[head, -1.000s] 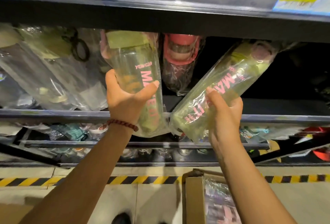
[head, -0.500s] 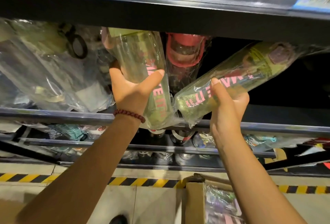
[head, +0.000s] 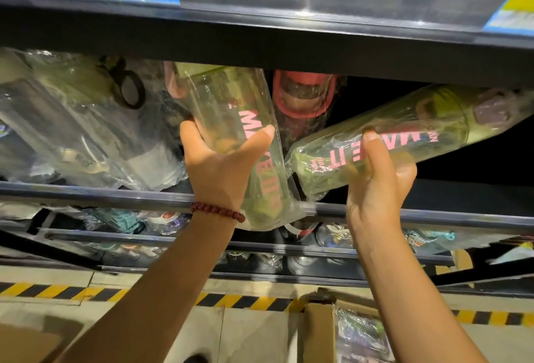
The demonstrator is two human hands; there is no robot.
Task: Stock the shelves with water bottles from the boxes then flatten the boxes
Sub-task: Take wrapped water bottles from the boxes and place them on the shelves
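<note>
My left hand [head: 222, 163] grips a clear green bottle with pink lettering [head: 231, 111], wrapped in plastic, standing nearly upright at the shelf's front rail [head: 95, 193]. My right hand [head: 378, 180] holds a second wrapped green bottle [head: 404, 134], tilted with its cap end pointing up and right into the dark shelf space. A red-lidded bottle [head: 303, 96] stands behind, between the two. Below, an open cardboard box [head: 318, 331] on the floor holds more wrapped bottles [head: 361, 336].
Several wrapped bottles [head: 72, 119] crowd the shelf's left side; the right side is dark. The upper shelf edge [head: 260, 41] carries price tags. Lower shelves [head: 144, 235] hold more goods. Yellow-black tape [head: 57, 290] lines the floor.
Both hands have pushed their bottles a little further up and into the shelf. The right bottle has tipped flatter, its cap end going deeper to the right.
</note>
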